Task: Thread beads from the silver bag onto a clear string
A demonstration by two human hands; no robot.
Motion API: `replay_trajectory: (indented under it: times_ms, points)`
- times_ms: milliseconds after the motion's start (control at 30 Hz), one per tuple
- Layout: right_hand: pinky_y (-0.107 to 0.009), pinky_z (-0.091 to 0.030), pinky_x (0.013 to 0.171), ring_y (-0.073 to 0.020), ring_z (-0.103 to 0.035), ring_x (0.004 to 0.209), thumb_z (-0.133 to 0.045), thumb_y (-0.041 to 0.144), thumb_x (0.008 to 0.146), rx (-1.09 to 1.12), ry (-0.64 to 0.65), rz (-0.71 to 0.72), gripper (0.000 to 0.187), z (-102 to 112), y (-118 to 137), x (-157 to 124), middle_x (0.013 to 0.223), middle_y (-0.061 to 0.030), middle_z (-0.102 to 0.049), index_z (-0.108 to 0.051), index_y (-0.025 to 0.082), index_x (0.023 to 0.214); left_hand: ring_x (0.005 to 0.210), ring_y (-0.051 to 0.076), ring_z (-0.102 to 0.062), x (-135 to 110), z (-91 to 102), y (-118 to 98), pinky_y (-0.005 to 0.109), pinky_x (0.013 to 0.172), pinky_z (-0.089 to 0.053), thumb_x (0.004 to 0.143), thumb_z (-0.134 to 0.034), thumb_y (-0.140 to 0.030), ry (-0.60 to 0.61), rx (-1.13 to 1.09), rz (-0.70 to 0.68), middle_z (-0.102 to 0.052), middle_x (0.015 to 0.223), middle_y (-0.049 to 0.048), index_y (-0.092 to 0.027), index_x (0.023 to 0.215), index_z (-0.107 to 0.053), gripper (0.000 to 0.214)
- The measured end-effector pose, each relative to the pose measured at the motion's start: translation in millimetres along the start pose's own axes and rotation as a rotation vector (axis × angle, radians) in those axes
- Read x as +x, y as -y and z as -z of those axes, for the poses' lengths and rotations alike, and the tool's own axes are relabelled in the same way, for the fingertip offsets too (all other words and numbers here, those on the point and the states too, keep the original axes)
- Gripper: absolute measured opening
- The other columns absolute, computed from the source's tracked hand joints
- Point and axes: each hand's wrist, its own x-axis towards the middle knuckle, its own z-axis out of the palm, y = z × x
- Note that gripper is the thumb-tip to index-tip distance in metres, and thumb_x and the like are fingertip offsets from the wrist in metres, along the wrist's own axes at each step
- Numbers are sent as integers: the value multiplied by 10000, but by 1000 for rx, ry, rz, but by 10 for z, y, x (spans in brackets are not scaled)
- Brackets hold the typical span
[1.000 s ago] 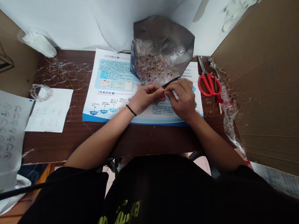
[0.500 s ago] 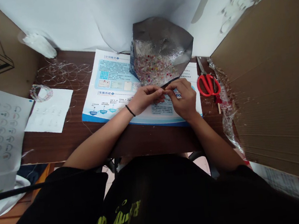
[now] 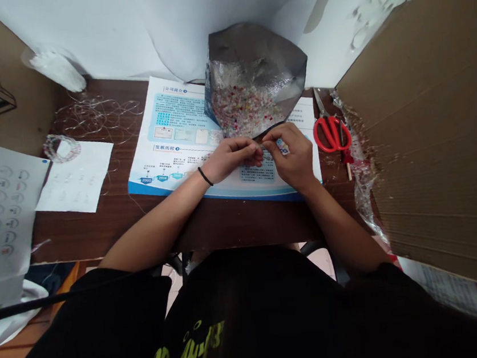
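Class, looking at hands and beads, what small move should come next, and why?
Perhaps move the right hand to the beads in the bag: that hand is slightly apart from the left hand, and the bag opens toward both hands, close by.

Your bag (image 3: 255, 42), upper centre, looks like glossy plastic. Your table (image 3: 243, 224) shows smooth wood grain; at right, your scissors (image 3: 333, 133) have metal blades (image 3: 320, 102) and smooth plastic handles (image 3: 318, 136).

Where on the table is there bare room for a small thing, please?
The table shows bare wood, with a few specks, in front of the printed poster, between the forearms, and in front of the small white paper. Crowded: back left, under tangled clear thread; right, around the scissors.
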Motion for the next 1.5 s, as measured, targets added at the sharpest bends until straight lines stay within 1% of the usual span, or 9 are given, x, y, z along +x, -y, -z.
replay_trajectory:
  times_ms: [167, 467, 600, 733, 833, 933, 1133, 1300, 1500]
  points:
    - [-324, -435, 734, -154, -555, 784, -531, 296, 851, 5, 14, 0, 124, 5, -6, 9, 769, -10, -597, -582, 206, 783, 681, 111, -643, -4, 17, 9, 240, 661, -499, 754, -651, -361, 48, -11, -9, -648, 729, 31, -113, 771, -634, 249]
    - [-310, -429, 720, -148, -543, 771, -527, 265, 849, 20, 48, 17, 112, 8, 1, 21, 759, -7, -583, -560, 198, 766, 659, 104, -626, 0, 22, 22, 246, 657, -507, 751, -648, -382, 55, 26, -20, -644, 714, 23, -125, 755, -628, 258]
    - [-291, -432, 705, -129, -539, 758, -506, 268, 862, 65, 83, 3, 119, 11, 5, 20, 763, 5, -570, -544, 200, 772, 660, 98, -627, 2, 26, 38, 244, 658, -512, 766, -632, -377, 37, 50, -36, -646, 732, 27, -120, 766, -614, 257]
    - [-273, -420, 640, -111, -503, 698, -479, 283, 877, 67, 82, -52, 127, 39, 12, 17, 762, 10, -533, -525, 204, 789, 653, 85, -620, 4, 17, 46, 234, 650, -511, 773, -626, -362, -22, 108, -52, -642, 725, 22, -124, 795, -611, 239]
    - [-288, -424, 658, -118, -492, 715, -441, 299, 895, 42, 48, -64, 145, 56, 21, 14, 770, 5, -505, -508, 209, 802, 652, 79, -614, 3, 5, 35, 238, 660, -517, 772, -628, -354, -38, 136, -54, -643, 735, 21, -123, 802, -607, 234]
    - [-307, -435, 688, -128, -495, 752, -414, 311, 906, 31, 36, -37, 161, 56, 30, 9, 785, -6, -493, -495, 213, 807, 645, 77, -610, 1, -2, 19, 239, 663, -522, 758, -642, -365, -51, 122, -38, -642, 730, 23, -117, 795, -602, 254]
    - [-344, -458, 729, -142, -503, 790, -378, 311, 921, 24, 65, 30, 180, 50, 26, 0, 806, -19, -499, -485, 213, 815, 619, 67, -593, 2, 1, 10, 223, 634, -510, 739, -656, -409, -60, 108, -48, -635, 716, 22, -118, 797, -595, 303]
    - [-404, -462, 783, -171, -513, 828, -351, 366, 925, 17, 106, 51, 223, 49, 6, -4, 804, -25, -502, -495, 218, 841, 590, 66, -577, 5, 0, 10, 206, 593, -491, 691, -693, -440, -71, 118, -56, -616, 671, 11, -119, 799, -589, 354]
    - [-404, -454, 785, -183, -519, 845, -328, 384, 930, -7, 139, 67, 239, 54, 11, -4, 805, -31, -498, -484, 227, 841, 551, 54, -549, 9, 5, 12, 190, 542, -468, 686, -707, -414, -57, 141, -69, -593, 650, -5, -136, 786, -586, 320]
